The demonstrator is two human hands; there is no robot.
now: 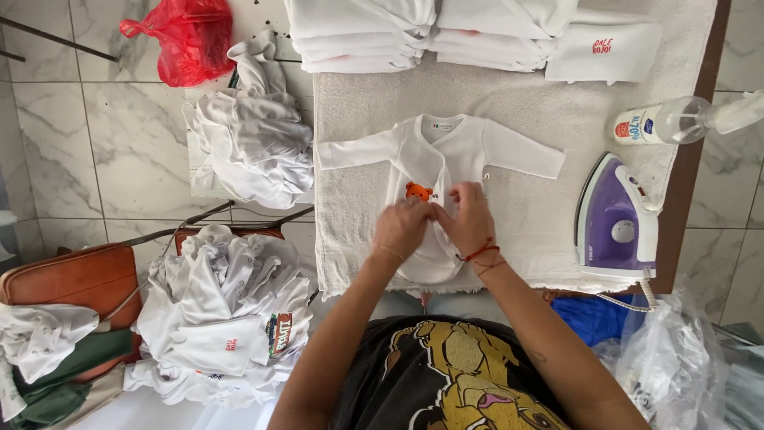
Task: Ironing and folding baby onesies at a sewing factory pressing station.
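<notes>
We are pinching the front of the white baby shirt [439,155] with our left hand [402,227] and right hand [469,219], fingertips pressed together. A purple iron [617,219] is sitting well to the right of our right hand

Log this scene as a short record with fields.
surface: towel-covered ironing table
left hand: left hand pinching the front of the white baby bodysuit
right hand: right hand on the same front, red thread bracelet at the wrist
garment: laid flat, sleeves spread, small orange bear patch
right of garment: purple iron, spray bottle
far edge: folded white stacks
left side: unfolded white piles, red plastic bag
</notes>
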